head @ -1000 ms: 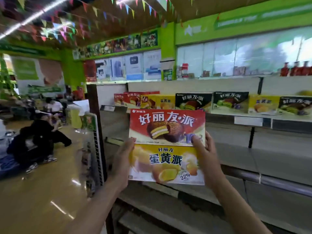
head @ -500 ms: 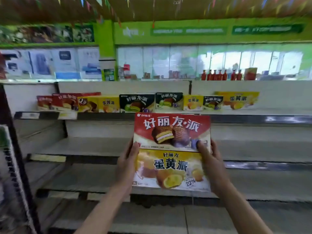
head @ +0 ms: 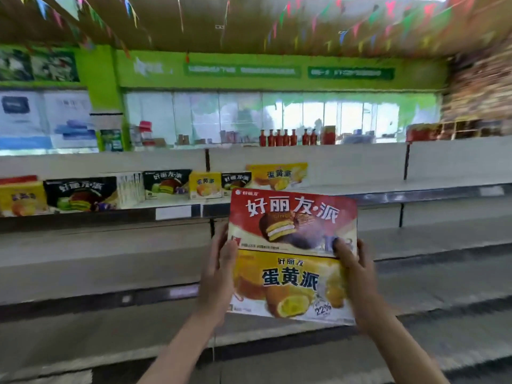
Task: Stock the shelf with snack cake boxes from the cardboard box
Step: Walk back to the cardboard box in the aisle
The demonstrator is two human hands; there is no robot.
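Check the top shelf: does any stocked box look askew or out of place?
Yes: one white-sided box on the top shelf shows its side panel, while the neighbouring black box and yellow box face front.

I see a green wall [head: 249, 81] above bright windows [head: 318, 115], coloured bunting [head: 360, 26] under the ceiling, red bottles [head: 285, 137] along the ledge.

Bright daylight, motion-blurred, warped edges
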